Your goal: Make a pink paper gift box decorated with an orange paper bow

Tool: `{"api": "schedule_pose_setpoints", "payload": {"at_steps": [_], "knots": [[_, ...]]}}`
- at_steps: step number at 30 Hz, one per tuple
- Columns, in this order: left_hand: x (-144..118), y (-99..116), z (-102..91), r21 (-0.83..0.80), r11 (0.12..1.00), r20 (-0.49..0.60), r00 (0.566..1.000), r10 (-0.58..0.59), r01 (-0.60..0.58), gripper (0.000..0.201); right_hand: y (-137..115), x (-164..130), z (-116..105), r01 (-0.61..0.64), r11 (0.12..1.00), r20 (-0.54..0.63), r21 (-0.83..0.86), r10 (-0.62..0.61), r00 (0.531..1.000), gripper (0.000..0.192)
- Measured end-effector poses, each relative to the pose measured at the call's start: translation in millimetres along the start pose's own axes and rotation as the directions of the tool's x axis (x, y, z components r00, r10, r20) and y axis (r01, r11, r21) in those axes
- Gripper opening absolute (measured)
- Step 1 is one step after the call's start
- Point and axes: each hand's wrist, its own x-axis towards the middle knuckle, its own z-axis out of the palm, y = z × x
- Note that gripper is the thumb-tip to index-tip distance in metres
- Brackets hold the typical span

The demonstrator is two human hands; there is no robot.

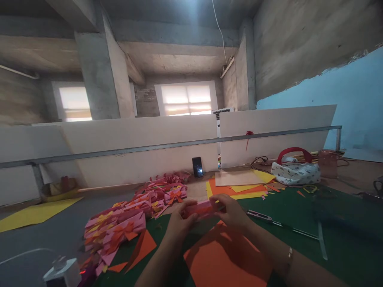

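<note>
Between my two hands is a small pink and orange folded paper piece (pixel 202 209), raised a little over the green mat (pixel 287 243). My left hand (pixel 181 218) grips its left end with thumb and fingers. At the other end, my right hand (pixel 229 210) is closed on it, the fingertips partly hiding the paper. Below my wrists lies an orange paper sheet (pixel 229 259). To the left spreads a heap of pink folded paper pieces with orange and yellow bows (pixel 128 227). A folded orange paper scrap (pixel 143 247) rests near my left forearm.
A utility knife (pixel 259 215) and a clear T-shaped ruler (pixel 321 239) lie on the right. Behind stand a phone (pixel 197 167), a board (pixel 236 178) on coloured sheets, and a white pouch with red handle (pixel 296 173). A white device (pixel 62 273) sits front left.
</note>
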Motion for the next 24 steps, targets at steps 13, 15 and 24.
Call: {"api": "schedule_pose_setpoints", "payload": {"at_steps": [13,15,24], "knots": [[-0.6,-1.6,-1.7,-0.059,0.998,-0.012,1.000,-0.021,0.020,0.043,-5.4,2.2,-3.7,-0.023,0.996,-0.049,0.087,0.028,0.998,0.027],[-1.9,0.4,-1.0,-0.066,0.997,-0.012,1.000,-0.027,0.026,0.050,-4.4,2.3,-2.8,-0.061,0.990,-0.047,0.125,0.068,0.997,0.030],[-3.1,2.2,-1.6,-0.050,0.997,0.091,0.994,-0.061,0.065,0.092,1.1,3.6,-1.9,-0.202,0.945,-0.010,0.259,0.211,0.977,0.040]]}}
